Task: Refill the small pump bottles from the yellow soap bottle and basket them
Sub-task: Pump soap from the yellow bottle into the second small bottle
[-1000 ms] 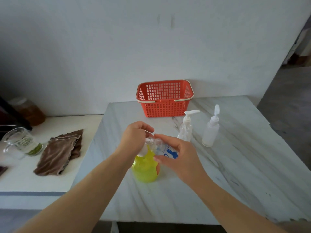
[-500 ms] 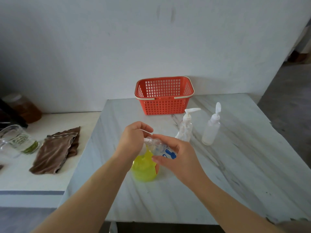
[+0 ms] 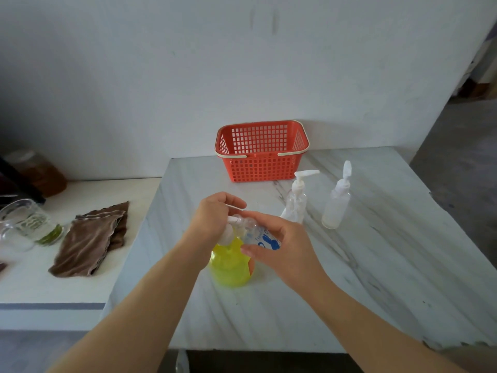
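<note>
Marble table (image 3: 376, 278), against a pale wall: one yellow soap bottle (image 3: 230, 265), upright near the front middle, its white pump head (image 3: 226, 235) covered by the person's left hand (image 3: 215, 219), fingers curled down over it. One small clear bottle with blue print (image 3: 262, 236), held tilted in the right hand (image 3: 285, 249), thumb and fingers wrapped round its body, its open neck up against the pump's spout; the two hands meet above the yellow bottle. One clear pump bottle (image 3: 297, 203), upright behind the right hand, white pump fitted. One frosted pump bottle (image 3: 336, 208), upright just to its right, the two standing apart. One orange plastic basket (image 3: 262, 168), at the back of the table by the wall, cream handles folded down, nothing visible inside. Lower white counter (image 3: 40, 281) to the left: one folded brown cloth (image 3: 91, 243), one glass measuring jug (image 3: 24, 224), one amber jar (image 3: 43, 175) at the wall.
</note>
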A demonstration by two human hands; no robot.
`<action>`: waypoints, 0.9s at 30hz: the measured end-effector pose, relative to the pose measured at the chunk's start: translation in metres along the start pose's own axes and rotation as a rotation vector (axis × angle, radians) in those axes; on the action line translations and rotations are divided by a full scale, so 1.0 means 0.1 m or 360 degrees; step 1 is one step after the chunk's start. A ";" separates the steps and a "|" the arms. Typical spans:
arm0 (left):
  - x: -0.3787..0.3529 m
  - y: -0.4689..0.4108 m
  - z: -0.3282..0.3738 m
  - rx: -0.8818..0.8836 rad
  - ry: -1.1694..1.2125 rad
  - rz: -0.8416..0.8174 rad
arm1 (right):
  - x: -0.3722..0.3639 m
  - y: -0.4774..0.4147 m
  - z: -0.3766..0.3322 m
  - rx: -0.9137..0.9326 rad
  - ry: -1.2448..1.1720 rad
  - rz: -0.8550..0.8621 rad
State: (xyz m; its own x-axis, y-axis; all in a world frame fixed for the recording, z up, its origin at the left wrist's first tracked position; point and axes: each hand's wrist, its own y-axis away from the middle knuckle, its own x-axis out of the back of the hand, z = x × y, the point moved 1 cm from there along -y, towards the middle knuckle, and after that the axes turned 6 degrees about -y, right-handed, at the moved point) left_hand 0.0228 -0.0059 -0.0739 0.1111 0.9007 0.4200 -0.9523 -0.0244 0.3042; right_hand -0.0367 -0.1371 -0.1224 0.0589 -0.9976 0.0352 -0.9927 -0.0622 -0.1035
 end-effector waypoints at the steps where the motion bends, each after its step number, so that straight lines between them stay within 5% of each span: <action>1: -0.02 0.00 -0.02 -0.0002 -0.0002 0.0001 | 0.00 0.00 0.02 -0.0011 0.0008 0.0000; 27: -0.04 0.04 -0.02 -0.0020 -0.0077 0.0042 | 0.01 0.02 -0.01 0.0002 0.0022 0.0064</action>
State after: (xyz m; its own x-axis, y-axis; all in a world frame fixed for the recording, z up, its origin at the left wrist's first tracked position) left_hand 0.0182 -0.0088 -0.0767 0.0992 0.8779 0.4685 -0.9586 -0.0420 0.2818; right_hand -0.0392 -0.1383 -0.1214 0.0175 -0.9988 0.0450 -0.9941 -0.0222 -0.1064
